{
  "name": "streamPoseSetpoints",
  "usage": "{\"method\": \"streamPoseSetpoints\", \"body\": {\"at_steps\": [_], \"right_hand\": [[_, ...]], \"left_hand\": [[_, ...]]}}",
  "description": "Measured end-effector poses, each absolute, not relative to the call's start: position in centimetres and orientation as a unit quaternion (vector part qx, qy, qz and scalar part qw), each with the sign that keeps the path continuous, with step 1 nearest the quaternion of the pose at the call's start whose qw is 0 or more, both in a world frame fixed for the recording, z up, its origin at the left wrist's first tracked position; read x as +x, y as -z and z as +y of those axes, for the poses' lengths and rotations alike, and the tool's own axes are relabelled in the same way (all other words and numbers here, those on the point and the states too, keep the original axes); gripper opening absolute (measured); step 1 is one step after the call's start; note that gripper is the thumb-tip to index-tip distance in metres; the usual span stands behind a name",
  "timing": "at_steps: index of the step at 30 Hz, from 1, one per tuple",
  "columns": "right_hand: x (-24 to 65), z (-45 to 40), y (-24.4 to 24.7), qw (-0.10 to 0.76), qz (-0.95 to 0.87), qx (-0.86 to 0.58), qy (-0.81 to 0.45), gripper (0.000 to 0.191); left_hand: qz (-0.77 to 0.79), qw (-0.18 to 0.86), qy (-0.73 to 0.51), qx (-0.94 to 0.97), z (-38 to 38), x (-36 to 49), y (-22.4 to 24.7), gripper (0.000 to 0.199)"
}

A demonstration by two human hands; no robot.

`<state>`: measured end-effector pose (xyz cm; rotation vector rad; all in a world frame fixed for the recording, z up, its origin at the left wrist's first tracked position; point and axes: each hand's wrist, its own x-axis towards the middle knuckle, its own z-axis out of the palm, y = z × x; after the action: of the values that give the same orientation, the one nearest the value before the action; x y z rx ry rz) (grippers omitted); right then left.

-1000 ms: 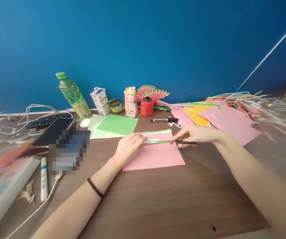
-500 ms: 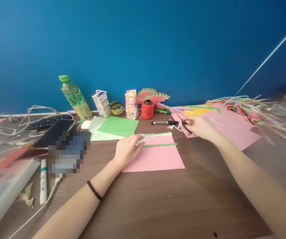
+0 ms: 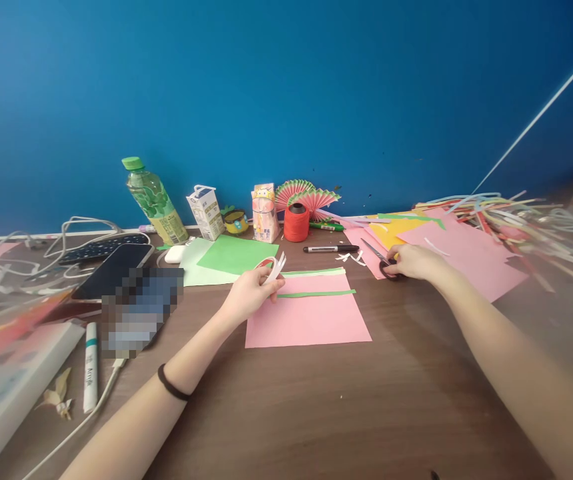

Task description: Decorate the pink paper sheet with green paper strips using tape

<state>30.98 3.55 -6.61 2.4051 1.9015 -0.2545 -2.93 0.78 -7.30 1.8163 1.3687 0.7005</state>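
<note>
White paper strips are held in the person's left hand, over the upper left part of a pink sheet on the brown table. The left hand is closed, pinching the strips between thumb and fingers; their free ends fan out up and to the right. The right hand grasps the handles of a pair of scissors, low over the table and to the right of the pink sheet. The blades point away from the person and to the left, near some white scraps. Whether the scissors bear fully on the table cannot be told.

A narrow green strip lies across the pink sheet, its right end reaching past the sheet's edge. A black marker lies beyond the sheet, just beside the scraps. Behind it stands a red spool of thread, with folded paper fans at its back. To the left, a green sheet overlaps a paler one. A bottle and a drink carton stand near the blue wall.
</note>
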Motion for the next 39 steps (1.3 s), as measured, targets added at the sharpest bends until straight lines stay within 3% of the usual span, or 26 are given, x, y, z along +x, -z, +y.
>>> {"method": "streamPoseSetpoints", "body": {"at_steps": [4,9,15,31,39], "right_hand": [[29.8,3.0,5.7,-0.101,0.641,0.757,0.070,0.032],[24.0,0.0,3.7,-0.299,0.697,0.592,0.273,0.028],[18.5,-3.7,2.6,-0.412,0.696,0.448,0.382,0.022],[17.0,-4.7,3.1,-0.474,0.614,0.367,0.514,0.021],[16.8,-4.8,2.9,-0.489,0.601,0.360,0.519,0.023]], "left_hand": [[0.501,0.383,-0.304,0.714,0.6,-2.9,6.5,0.035],[0.432,0.405,-0.333,0.734,-0.8,-1.9,5.4,0.033],[0.368,0.415,-0.299,0.777,-3.5,-0.2,4.1,0.032],[0.323,0.541,-0.305,0.714,-5.1,1.2,3.9,0.026],[0.326,0.535,-0.301,0.719,-5.3,1.2,4.1,0.025]]}}
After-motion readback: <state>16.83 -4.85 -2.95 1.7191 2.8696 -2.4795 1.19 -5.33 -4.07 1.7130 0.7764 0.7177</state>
